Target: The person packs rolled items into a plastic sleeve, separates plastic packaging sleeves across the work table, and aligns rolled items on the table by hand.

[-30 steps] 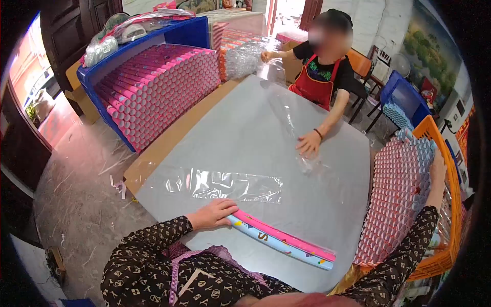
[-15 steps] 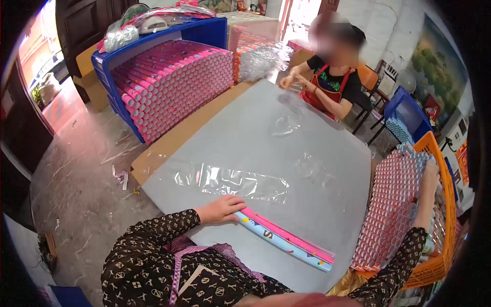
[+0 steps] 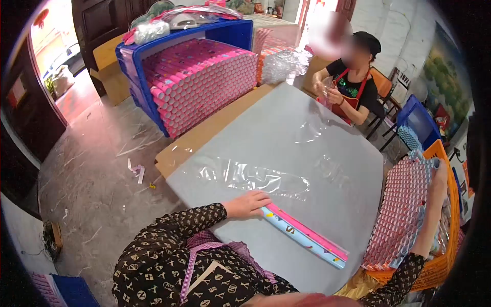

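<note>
A light blue tube (image 3: 302, 238) and a pink tube (image 3: 312, 231) lie side by side on the grey table (image 3: 286, 138). My left hand (image 3: 249, 204) rests over their upper left ends, its fingers together. On the right, my right hand (image 3: 439, 174) reaches to the top of the stack of patterned tubes (image 3: 401, 210) in the orange basket (image 3: 450, 204); its fingertips are too small and partly hidden to read. Clear plastic sleeves (image 3: 268, 180) lie flat beyond my left hand.
A blue crate (image 3: 134, 77) packed with pink tubes (image 3: 204, 82) stands at the back left. Across the table, a person in a red apron (image 3: 353, 92) handles clear plastic. Another blue crate (image 3: 419, 120) is behind the basket.
The whole view has shifted, so the table and tubes appear further right. My left hand stays on the two tubes and my right hand stays at the stack. The other person's hands have moved.
</note>
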`<move>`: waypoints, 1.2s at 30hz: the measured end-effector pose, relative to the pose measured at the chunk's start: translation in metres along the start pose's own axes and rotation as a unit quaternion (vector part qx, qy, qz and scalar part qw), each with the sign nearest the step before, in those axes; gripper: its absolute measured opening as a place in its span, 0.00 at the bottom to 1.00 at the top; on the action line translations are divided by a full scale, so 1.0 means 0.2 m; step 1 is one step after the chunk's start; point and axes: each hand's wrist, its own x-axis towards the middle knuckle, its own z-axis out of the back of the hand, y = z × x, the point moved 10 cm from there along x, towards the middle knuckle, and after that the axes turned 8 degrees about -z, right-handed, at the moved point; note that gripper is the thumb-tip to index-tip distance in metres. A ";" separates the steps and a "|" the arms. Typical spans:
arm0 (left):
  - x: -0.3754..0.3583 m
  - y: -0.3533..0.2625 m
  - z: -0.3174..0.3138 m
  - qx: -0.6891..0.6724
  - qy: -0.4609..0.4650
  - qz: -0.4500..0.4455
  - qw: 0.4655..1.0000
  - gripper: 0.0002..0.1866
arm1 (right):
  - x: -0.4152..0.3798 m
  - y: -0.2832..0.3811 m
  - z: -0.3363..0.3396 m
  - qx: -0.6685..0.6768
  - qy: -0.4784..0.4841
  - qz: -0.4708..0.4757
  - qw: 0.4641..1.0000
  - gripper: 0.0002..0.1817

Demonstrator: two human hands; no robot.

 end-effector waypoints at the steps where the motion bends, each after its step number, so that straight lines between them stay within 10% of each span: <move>1: 0.00 -0.01 0.00 0.009 -0.014 -0.022 1.000 0.26 | -0.01 0.05 0.08 0.032 0.003 -0.001 0.999 0.14; 9: -0.03 0.02 -0.01 0.001 -0.055 -0.029 0.998 0.26 | -0.22 0.15 0.73 0.271 -0.060 -0.163 0.947 0.16; 10: -0.03 0.02 -0.01 -0.006 -0.049 -0.029 0.998 0.26 | -0.23 0.13 0.75 0.228 -0.084 -0.009 0.970 0.15; 16: -0.03 0.02 -0.01 0.013 -0.019 -0.006 1.000 0.25 | -0.51 0.17 1.27 0.161 -0.248 0.031 0.955 0.12; 17: -0.03 0.03 -0.03 -0.013 -0.009 0.001 1.000 0.26 | -0.55 0.05 1.30 0.389 -0.224 -0.238 0.861 0.11; 18: -0.02 0.03 -0.05 -0.029 0.003 -0.004 1.000 0.26 | -0.55 0.06 1.30 0.373 -0.216 -0.247 0.868 0.11; 20: -0.03 0.04 -0.04 0.015 -0.024 0.013 1.000 0.26 | -0.85 -0.14 1.08 0.474 -0.221 -0.541 0.659 0.13; 25: -0.01 0.01 -0.03 0.018 -0.012 -0.019 1.000 0.26 | -1.12 -0.64 0.60 0.755 -0.008 -0.222 0.617 0.27; 32: -0.03 0.09 -0.05 0.015 -0.060 -0.011 0.998 0.25 | -1.85 -0.37 0.08 0.885 0.032 -0.296 0.358 0.25; 36: -0.03 0.08 -0.03 0.012 -0.061 -0.014 0.998 0.23 | -2.11 -0.27 -0.09 0.878 0.011 -0.359 0.317 0.24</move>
